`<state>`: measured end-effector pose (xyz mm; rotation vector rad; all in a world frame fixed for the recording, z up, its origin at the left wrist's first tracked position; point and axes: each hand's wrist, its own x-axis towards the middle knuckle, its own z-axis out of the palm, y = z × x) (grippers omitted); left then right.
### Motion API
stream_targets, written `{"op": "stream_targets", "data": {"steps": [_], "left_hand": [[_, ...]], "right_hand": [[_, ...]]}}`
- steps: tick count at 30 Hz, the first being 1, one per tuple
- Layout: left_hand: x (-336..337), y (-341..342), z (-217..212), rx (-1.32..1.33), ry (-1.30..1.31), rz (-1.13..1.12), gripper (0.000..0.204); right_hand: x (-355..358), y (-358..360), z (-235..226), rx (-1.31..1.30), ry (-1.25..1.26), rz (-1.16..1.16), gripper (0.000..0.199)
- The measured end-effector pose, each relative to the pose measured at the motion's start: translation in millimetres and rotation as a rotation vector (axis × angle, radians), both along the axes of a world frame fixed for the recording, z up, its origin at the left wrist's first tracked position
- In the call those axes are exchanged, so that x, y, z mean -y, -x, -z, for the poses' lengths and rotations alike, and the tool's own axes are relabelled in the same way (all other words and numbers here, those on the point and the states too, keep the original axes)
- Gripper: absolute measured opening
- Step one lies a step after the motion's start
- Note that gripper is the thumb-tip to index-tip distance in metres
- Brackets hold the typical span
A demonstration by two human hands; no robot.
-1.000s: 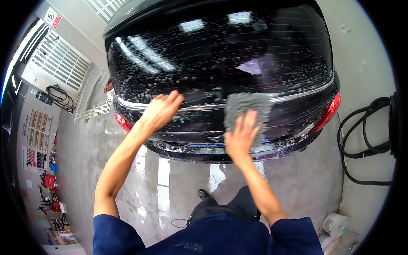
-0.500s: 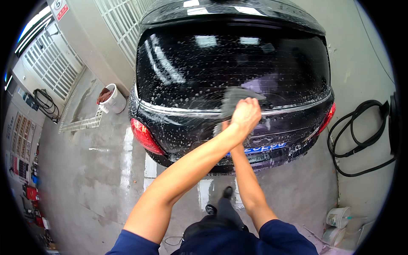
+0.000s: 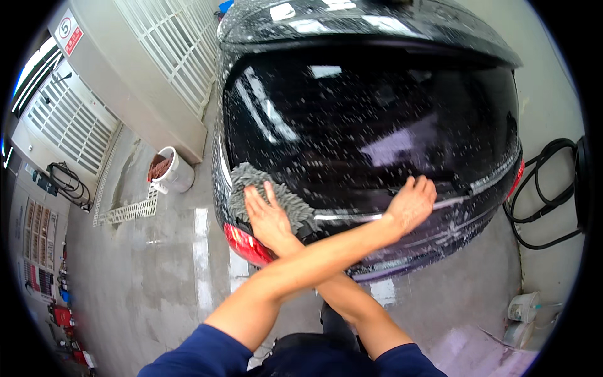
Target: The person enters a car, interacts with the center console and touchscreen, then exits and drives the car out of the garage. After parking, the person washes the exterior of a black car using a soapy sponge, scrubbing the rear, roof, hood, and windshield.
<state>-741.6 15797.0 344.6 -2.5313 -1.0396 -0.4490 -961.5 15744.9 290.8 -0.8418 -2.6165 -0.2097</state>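
A black car [image 3: 402, 251] stands rear toward me, its dark rear window [image 3: 352, 144] dotted with foam and water. My arms are crossed, the left over the right. My right hand [image 3: 270, 217] presses a shaggy grey wash mitt [image 3: 282, 195] against the window's lower left corner, just above the red left tail light [image 3: 246, 244]. Farther right, my left hand [image 3: 411, 204] is at the window's lower edge by the chrome strip [image 3: 345, 217]. Its fingers are bent together; whatever lies under them is hidden.
A white bucket [image 3: 181, 176] with a brown cloth [image 3: 160, 166] stands by a pillar [image 3: 132, 81] on the left. Black hose [image 3: 534, 213] hangs on the right wall. Small tubs [image 3: 522, 308] sit low at right. Bottles and tools line the far left wall.
The mitt has gone left from the middle of the tailgate to the window's left corner, under my right hand. My left hand has left the mitt and shifted right. The view has shifted.
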Motion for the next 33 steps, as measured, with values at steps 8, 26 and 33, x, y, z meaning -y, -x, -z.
{"op": "stream_targets", "data": {"steps": [8,26,33], "left_hand": [[41.7,287.9,-99.6,0.777,0.168,0.11,0.052],[-32.3,739.1,96.0,0.913,0.775,-0.232,0.031],[-189.0,771.7,94.0,0.678,0.75,0.163,0.038]], "right_hand": [[-140.8,12.7,-141.5,-0.334,-0.346,0.305,0.049],[13.8,195.8,-11.4,0.082,0.125,0.834,0.065],[-107.1,229.2,-76.4,0.18,-0.122,1.031,0.068]]}}
